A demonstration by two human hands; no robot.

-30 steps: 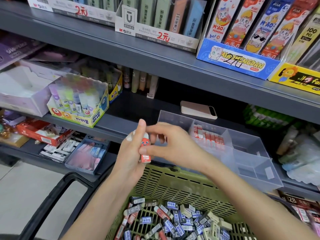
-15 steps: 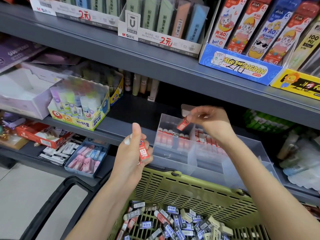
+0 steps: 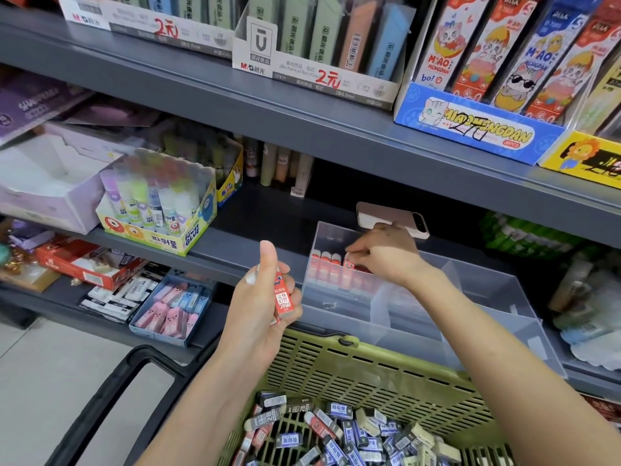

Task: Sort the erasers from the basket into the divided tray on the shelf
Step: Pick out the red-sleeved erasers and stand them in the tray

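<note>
The right hand (image 3: pixel 391 258) reaches into the rear left compartment of the clear divided tray (image 3: pixel 477 317) on the shelf (image 3: pixel 262 253). Its fingers (image 3: pixel 363 255) pinch a red eraser (image 3: pixel 348 264) upright against the standing red row (image 3: pixel 324 268), evidently to keep like with like. The left hand (image 3: pixel 258 307) hovers above the green basket (image 3: pixel 369 371), fingers curled round a spare red eraser (image 3: pixel 283 297) with the thumb raised, probably as ready stock. Mixed erasers (image 3: pixel 336 432) lie loose in the basket, well apart from both hands.
</note>
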